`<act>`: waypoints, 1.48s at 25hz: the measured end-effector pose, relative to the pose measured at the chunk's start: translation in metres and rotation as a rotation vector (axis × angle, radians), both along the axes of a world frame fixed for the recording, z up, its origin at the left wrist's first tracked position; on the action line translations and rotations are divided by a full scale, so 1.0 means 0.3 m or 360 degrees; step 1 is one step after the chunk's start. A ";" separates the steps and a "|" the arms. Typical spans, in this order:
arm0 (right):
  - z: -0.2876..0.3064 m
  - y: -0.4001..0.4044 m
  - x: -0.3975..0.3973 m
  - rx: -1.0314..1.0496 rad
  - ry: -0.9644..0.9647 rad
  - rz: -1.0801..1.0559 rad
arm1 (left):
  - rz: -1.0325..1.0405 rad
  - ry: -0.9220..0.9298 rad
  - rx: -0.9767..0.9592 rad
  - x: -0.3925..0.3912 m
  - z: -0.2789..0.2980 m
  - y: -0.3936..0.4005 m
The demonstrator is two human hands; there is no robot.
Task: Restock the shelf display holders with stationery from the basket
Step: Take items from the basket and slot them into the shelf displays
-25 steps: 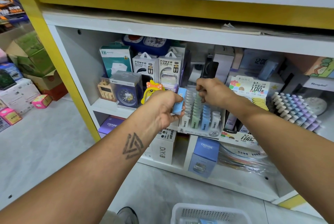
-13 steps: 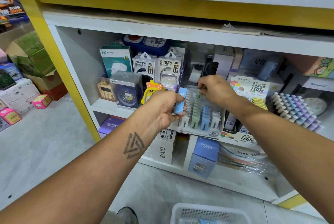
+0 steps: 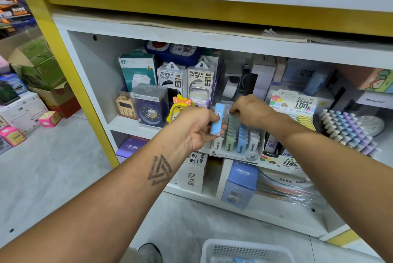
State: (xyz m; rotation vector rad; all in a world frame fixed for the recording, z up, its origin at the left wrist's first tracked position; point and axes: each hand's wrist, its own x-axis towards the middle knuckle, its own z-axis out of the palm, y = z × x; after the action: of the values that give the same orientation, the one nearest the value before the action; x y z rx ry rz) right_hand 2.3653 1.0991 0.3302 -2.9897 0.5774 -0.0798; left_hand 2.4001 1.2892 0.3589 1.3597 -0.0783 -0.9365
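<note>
My left hand (image 3: pixel 196 126) grips a light blue eraser pack (image 3: pixel 217 119), held upright in front of the left edge of the clear display holder (image 3: pixel 234 154) on the shelf. The holder carries rows of white, green and blue packs. My right hand (image 3: pixel 251 109) pinches the top of a green pack (image 3: pixel 232 118) at the back of the green row. The white basket (image 3: pixel 244 251) stands on the floor at the bottom edge, with a blue pack inside.
Power bank boxes (image 3: pixel 187 80), a clock box (image 3: pixel 150 105) and a yellow toy (image 3: pixel 180 105) crowd the shelf left of the holder. A lead refill display (image 3: pixel 295 107) and pastel pens (image 3: pixel 348 128) sit to the right. Boxes fill the lower shelf; cartons (image 3: pixel 40 75) stand on the floor at left.
My right hand has moved down from above the holder onto the back of the green row. My left hand with the blue pack has barely shifted.
</note>
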 end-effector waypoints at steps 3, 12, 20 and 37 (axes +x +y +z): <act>0.058 0.023 -0.012 0.0500 -0.0287 -0.0145 | 0.0042 -0.0007 -0.0037 -0.003 0.001 -0.009; 0.138 0.093 -0.247 0.1710 -0.0683 0.0191 | 0.0333 0.0011 -0.0195 -0.029 0.007 -0.091; 0.139 0.045 -0.295 0.0301 -0.0881 0.0364 | 0.0196 -0.0090 -0.0110 -0.090 0.002 -0.159; 0.042 -0.008 -0.144 -0.0040 -0.0160 0.0115 | -0.1304 -0.2358 0.1184 -0.077 -0.147 -0.131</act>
State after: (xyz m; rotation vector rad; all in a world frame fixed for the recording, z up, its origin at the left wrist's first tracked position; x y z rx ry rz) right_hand 2.3221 1.0967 0.3426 -3.0062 0.4609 -0.2318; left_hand 2.3771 1.2497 0.3149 2.5558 -1.6339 -0.3504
